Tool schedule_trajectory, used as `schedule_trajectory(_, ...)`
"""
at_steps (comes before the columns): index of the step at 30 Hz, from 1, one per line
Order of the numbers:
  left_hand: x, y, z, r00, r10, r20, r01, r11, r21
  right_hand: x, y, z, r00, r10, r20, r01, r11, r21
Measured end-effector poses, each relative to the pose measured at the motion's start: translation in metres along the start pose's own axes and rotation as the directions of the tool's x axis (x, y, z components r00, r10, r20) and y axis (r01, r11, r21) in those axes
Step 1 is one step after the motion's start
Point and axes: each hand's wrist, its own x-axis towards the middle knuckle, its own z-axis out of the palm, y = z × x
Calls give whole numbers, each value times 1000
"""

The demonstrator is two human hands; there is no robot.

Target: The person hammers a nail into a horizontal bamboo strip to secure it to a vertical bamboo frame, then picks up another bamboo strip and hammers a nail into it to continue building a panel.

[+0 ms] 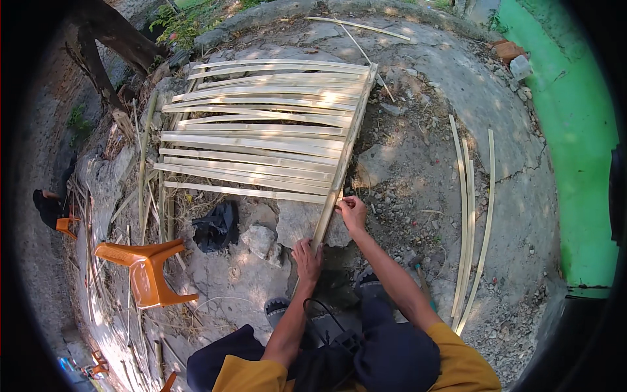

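A panel of split bamboo slats (255,140) lies on the ground in front of me, the slats side by side with uneven gaps. Their right ends meet a long bamboo rail (353,130) that slants down toward me. Around the near end of this rail my left hand (307,262) is closed. Farther up, my right hand (353,214) is closed in a pinch at the rail's right edge, beside the end of the nearest slat (245,192). Whatever is between its fingertips is too small to make out.
Loose bamboo strips (467,222) lie to the right, near a green wall (578,157). An orange plastic chair (147,274) lies tipped at left, near a black plastic bag (217,225) and a pale rock (261,243). A hammer-like tool (423,281) rests by my right leg.
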Motion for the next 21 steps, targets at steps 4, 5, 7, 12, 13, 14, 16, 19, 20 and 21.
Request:
schedule_trajectory(4,2,-2,-4,1000,-19,-11,19,1000,-8,-3,-11,0,971,-225,78,238,909,-343)
schedule_trajectory(5,4,-1,-5,1000,-25,-14,25,1000,-5,-5,-13,-1,971,-223,85,238,909,-343)
schedule_trajectory(7,8,-1,-5,993,-122,-1,121,990,-71,-9,-16,-1,966,-248,76,260,926,-274)
schedule_trajectory(12,83,-32,-4,842,-478,-252,319,816,-483,-2,-12,-9,975,-214,65,224,936,-272)
schedule_trajectory(13,108,-56,-9,787,-565,-247,347,737,-580,-5,-14,0,976,-207,69,217,944,-247)
schedule_trajectory(14,133,-75,-15,731,-645,-223,362,644,-674,-5,-15,4,975,-209,72,220,944,-245)
schedule_trajectory(16,169,-89,-12,667,-724,173,590,372,-717,3,-7,-16,984,-174,39,177,926,-333)
schedule_trajectory(19,217,-149,-40,739,-653,165,521,399,-754,-5,-18,15,982,-176,70,188,943,-273)
schedule_trajectory(20,218,-147,-31,738,-649,185,530,388,-754,-4,-13,7,985,-160,64,172,936,-308)
schedule_trajectory(21,219,-145,-25,704,-668,240,572,334,-749,-2,-10,0,986,-159,52,167,933,-318)
